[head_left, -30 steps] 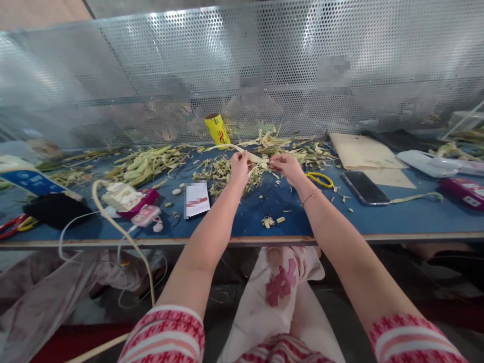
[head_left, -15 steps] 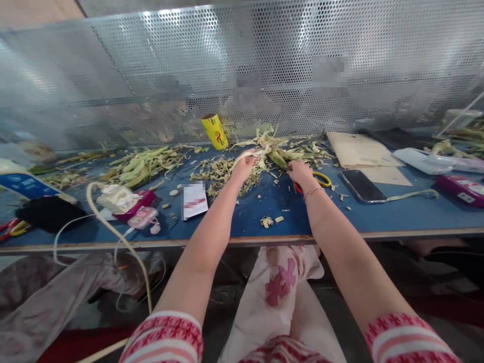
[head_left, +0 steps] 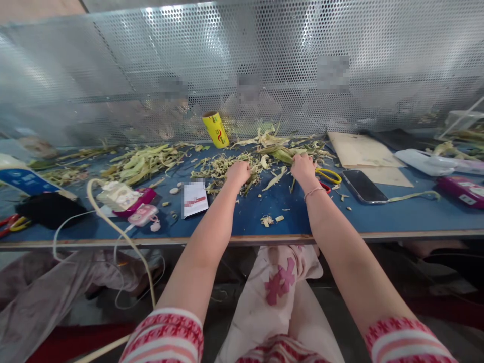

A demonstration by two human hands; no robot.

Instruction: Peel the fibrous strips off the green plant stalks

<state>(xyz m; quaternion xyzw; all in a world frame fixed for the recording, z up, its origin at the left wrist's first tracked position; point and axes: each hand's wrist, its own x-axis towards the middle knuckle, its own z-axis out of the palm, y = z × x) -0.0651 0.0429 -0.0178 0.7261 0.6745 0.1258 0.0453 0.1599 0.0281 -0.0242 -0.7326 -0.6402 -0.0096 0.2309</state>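
Along the blue bench [head_left: 247, 222] before the perforated screen [head_left: 272, 45], your left hand [head_left: 239, 174] was curled at the pale trimmings [head_left: 212, 169] and your right hand [head_left: 303, 167] lay by the green husk [head_left: 282, 153], though whether either gripped anything you could not tell.

left grip [head_left: 239, 174]: fingertips hidden | scissors [head_left: 338, 177]: partly behind right grip [head_left: 303, 167] | magenta box [head_left: 456, 187]: cut by right edge

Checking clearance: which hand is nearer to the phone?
Right. The right hand is left of the phone, with a yellow handle between them; the left hand is farther left, by the plant scraps.
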